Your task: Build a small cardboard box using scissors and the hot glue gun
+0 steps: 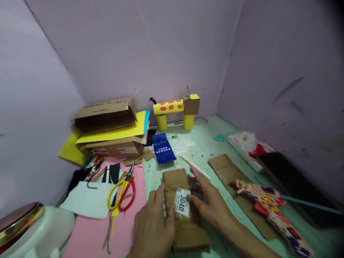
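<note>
A folded brown cardboard piece (185, 229) with a white label reading 3040 lies on the mint-green table (204, 143) in front of me. My left hand (153, 225) rests on its left side, thumb and fingers pressed against the edge. My right hand (209, 204) holds the right side, fingers curled on the cardboard, and a white pencil (195, 167) sticks out from between its fingers toward the back. Both hands grip the same piece.
Red and yellow scissors (122, 191) lie on pink paper (91, 233) at left. Cardboard boxes (107, 118) with yellow sheets stand at back left, a spotted yellow cardboard animal (176, 111) at the back, a blue packet (162, 148), flat cardboard (228, 170), patterned paper (268, 208), a dark tablet (292, 182).
</note>
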The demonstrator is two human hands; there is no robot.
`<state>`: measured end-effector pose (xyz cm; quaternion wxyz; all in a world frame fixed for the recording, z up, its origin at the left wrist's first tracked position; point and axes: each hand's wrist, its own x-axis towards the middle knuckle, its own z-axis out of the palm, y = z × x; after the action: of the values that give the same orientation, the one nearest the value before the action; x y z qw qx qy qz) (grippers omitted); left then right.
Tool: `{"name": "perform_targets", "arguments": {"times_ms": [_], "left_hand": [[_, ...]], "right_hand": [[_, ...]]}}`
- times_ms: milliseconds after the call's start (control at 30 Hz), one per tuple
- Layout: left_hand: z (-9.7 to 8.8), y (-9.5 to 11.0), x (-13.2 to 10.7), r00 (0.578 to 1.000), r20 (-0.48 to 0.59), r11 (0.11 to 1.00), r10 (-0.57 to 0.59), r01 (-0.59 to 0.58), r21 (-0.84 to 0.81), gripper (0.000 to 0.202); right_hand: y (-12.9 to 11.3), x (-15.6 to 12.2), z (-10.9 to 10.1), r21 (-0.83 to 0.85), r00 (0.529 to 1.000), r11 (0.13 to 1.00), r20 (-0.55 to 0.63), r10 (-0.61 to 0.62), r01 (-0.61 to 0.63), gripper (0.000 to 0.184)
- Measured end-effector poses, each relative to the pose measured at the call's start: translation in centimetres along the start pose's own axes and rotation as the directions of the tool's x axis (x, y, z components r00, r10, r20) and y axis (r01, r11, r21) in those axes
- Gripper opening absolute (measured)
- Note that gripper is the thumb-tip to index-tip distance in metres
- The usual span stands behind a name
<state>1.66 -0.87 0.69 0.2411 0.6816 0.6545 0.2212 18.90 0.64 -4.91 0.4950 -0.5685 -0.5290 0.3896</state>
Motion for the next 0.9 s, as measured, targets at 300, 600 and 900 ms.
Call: {"name": "perform_targets", "arguments": {"times_ms": [300,600,900], "left_hand": [[0.2,0.2,1.0,0.988,0.108,0.989,-0.109,0.118,-0.086,0.059],[0.1,0.1,0.8,0.997,0.006,0.868,-0.083,0.075,-0.49,0.046],[-0.7,-0.3,1.6,0.984,0.005,0.983,-0.179,0.178,0.039,0.026]], "right_hand": [[-1.5,0.1,-0.2,-0.192,0.992,0.976,0.048,0.115,-0.104,0.061],[-2.0,0.6,-1.0,0.36,0.971,0.902,0.119,0.207,-0.237,0.034],[-2.2,1.4,-4.1,0.177,0.975,0.959,0.043,0.218,-0.223,0.034]]}}
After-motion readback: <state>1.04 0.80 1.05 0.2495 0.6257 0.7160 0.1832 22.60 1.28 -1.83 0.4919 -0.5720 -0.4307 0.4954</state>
